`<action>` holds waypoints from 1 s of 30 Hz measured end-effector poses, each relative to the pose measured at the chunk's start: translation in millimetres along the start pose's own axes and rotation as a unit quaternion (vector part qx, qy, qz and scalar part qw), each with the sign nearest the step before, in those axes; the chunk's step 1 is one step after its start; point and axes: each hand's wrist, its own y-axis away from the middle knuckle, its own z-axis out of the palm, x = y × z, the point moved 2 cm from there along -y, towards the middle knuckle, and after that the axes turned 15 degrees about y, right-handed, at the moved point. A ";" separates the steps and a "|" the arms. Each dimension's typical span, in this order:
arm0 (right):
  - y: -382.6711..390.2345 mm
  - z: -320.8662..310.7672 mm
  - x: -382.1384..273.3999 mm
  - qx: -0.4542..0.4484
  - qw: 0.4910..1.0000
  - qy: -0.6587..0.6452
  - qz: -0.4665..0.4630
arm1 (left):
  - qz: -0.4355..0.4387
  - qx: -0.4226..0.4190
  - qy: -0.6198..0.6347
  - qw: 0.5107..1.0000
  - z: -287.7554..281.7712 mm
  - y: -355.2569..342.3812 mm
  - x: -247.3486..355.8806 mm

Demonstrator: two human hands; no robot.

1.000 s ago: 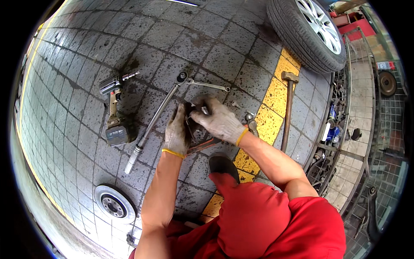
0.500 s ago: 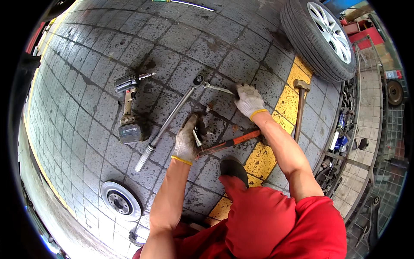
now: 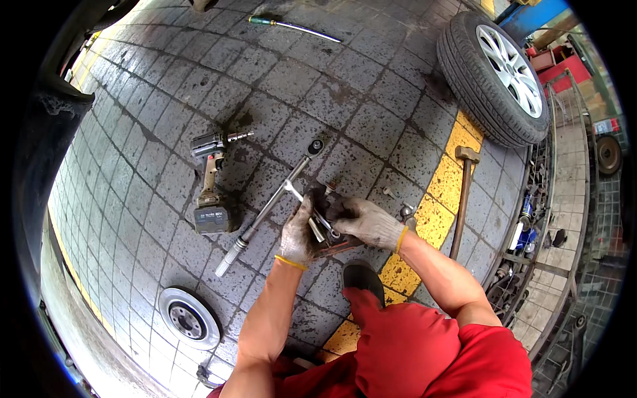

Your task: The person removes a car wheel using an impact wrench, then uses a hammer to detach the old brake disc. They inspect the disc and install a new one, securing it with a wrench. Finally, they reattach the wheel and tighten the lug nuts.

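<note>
Both my hands wear greyish-white work gloves with yellow cuffs and are close together low over the floor. My left hand [image 3: 298, 232] is closed round a short silver metal tool [image 3: 316, 230], partly hidden in the palm. A silver combination wrench [image 3: 296, 192] slants past its fingertips, one end over the long ratchet bar [image 3: 265, 216]. My right hand [image 3: 375, 223] has its fingers closed at the wrench's lower end. Beneath the hands shows part of an orange-red tool handle [image 3: 342, 248], mostly hidden. A bolt [image 3: 330, 188] lies just beyond the fingers.
A cordless impact wrench [image 3: 211, 179] lies at left, a brake disc [image 3: 189, 318] nearer me. On the right are a hammer [image 3: 463, 199], a wheel with tyre [image 3: 491, 79] and a metal rack [image 3: 554, 219]. Another bolt [image 3: 389, 192] and a long screwdriver [image 3: 292, 28] lie farther off.
My right hand has brought the wrench back toward me, beside my left hand. The orange-red handle, in plain sight before, is now mostly covered. The whole view has shifted slightly.
</note>
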 end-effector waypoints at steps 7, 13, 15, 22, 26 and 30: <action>-13.7 -8.0 5.7 0.013 0.994 -0.091 0.054 | 0.117 0.052 -0.169 0.977 22.0 25.3 52.5; -28.4 -14.8 22.1 0.045 0.996 -0.052 0.065 | 0.199 0.106 -0.285 0.932 25.5 34.1 121.9; -34.9 -24.7 19.0 0.066 0.996 -0.021 0.056 | 0.271 0.171 -0.401 0.858 46.4 43.0 141.0; -78.2 -68.1 37.5 0.145 0.974 -0.116 0.131 | 0.290 0.241 -0.711 0.594 74.6 39.2 218.6; -120.8 -109.9 22.0 0.214 0.954 -0.082 0.191 | 0.311 0.232 -0.802 0.454 64.6 18.8 248.1; -188.4 -163.5 29.6 0.290 0.948 0.076 0.108 | 0.229 0.289 -0.853 0.368 52.9 -0.3 259.6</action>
